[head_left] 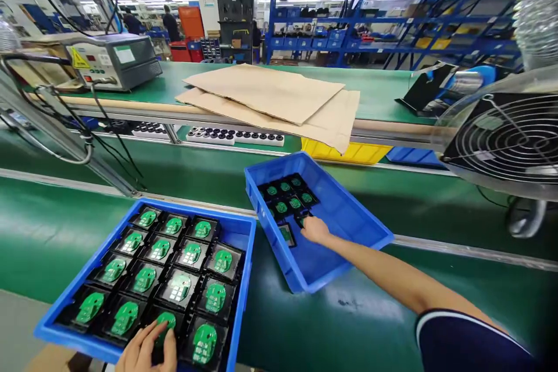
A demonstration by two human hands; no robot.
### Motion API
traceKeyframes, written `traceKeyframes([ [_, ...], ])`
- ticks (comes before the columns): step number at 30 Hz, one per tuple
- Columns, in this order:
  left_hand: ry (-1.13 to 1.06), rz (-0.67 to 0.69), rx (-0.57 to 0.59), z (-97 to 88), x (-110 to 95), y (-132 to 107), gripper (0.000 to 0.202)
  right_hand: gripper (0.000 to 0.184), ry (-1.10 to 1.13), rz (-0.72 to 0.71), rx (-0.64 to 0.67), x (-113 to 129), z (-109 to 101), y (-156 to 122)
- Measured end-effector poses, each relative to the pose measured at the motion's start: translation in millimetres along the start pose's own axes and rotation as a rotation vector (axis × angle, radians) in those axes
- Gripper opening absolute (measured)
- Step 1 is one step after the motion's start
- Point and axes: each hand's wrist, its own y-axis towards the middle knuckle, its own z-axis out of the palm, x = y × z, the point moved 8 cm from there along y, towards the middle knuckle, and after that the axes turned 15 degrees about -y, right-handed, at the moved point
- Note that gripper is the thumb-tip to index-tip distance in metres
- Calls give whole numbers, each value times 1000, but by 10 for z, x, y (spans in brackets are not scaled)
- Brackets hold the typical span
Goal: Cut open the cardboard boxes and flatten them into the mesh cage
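My left hand [148, 350] is at the near edge of the left blue bin [247, 279], its fingers and thumb closed around a green circuit board [166, 321] in a square black case. Several more black cases with green boards [180, 286] lie in rows in this bin. My right hand [314, 229] reaches into the right blue bin [349, 215] and pinches a black case [300, 218], mostly hidden by the fingers. Beside it, several like cases [282, 207] sit grouped at that bin's left side, one of them [286, 235] nearer me.
Flat cardboard sheets [265, 93] lie on the raised shelf, overhanging its front edge. A grey electrical unit [115, 61] stands at left, its cables hanging down. A fan [518, 139] is at right. Under the shelf are a yellow bin [349, 151] and white trays of black round parts [211, 136].
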Motion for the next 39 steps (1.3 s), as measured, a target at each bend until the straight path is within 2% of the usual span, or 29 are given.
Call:
traceKeyframes([
  [2, -8, 4, 22, -3, -27, 24, 18, 21, -6, -49, 66, 116, 311, 129],
  [5, -32, 17, 54, -13, -100, 27, 15, 19, -26, -199, 137, 316, 583, 209],
  [9, -16, -58, 83, -19, -156, -14, 11, 27, -73, -386, 208, 411, 750, 238],
  [12, -11, -144, 101, 1, -161, -53, 9, 31, -112, -397, 204, 395, 829, 317],
  [15, -25, -202, 97, 12, -172, -84, 9, 23, -145, -378, 168, 371, 831, 380],
  [17, -48, -219, 87, 12, -190, -95, 8, 22, -168, -400, 163, 358, 719, 363],
  [18, -61, -226, 82, 12, -199, -97, 8, 24, -169, -399, 146, 349, 595, 332],
  [19, -72, -232, 80, 15, -207, -98, 8, 27, -151, -380, 94, 347, 407, 282],
  [21, -88, -245, 85, 27, -219, -96, 8, 33, -32, -320, -131, 418, -132, 79],
  [23, -97, -256, 92, 40, -224, -92, 8, 33, 164, -358, -426, 686, -697, -330],
  [24, -99, -259, 93, 44, -224, -90, 8, 32, 240, -494, -495, 956, -872, -588],
  [25, -99, -260, 94, 47, -223, -87, 8, 31, 262, -669, -499, 1289, -957, -852],
  [26, -96, -260, 97, 50, -220, -85, 8, 27, 241, -797, -474, 1611, -971, -1084],
  [27, -89, -258, 102, 54, -215, -83, 9, 24, 181, -864, -432, 1903, -929, -1257],
  [29, -73, -250, 116, 60, -203, -78, 10, 22, 6, -882, -339, 2363, -758, -1439],
  [31, -63, -236, 112, 48, -197, -74, 10, 22, -114, -844, -305, 2635, -625, -1477],
  [35, -102, -186, 56, -34, -264, -79, 12, 19, -144, -849, -319, 2811, -585, -1504],
  [37, -164, -108, 104, -16, -373, -96, 14, 17, -102, -848, -349, 2773, -684, -1558],
  [39, -214, -10, 199, 45, -505, -131, 16, 16, -44, -819, -422, 2632, -875, -1621],
])
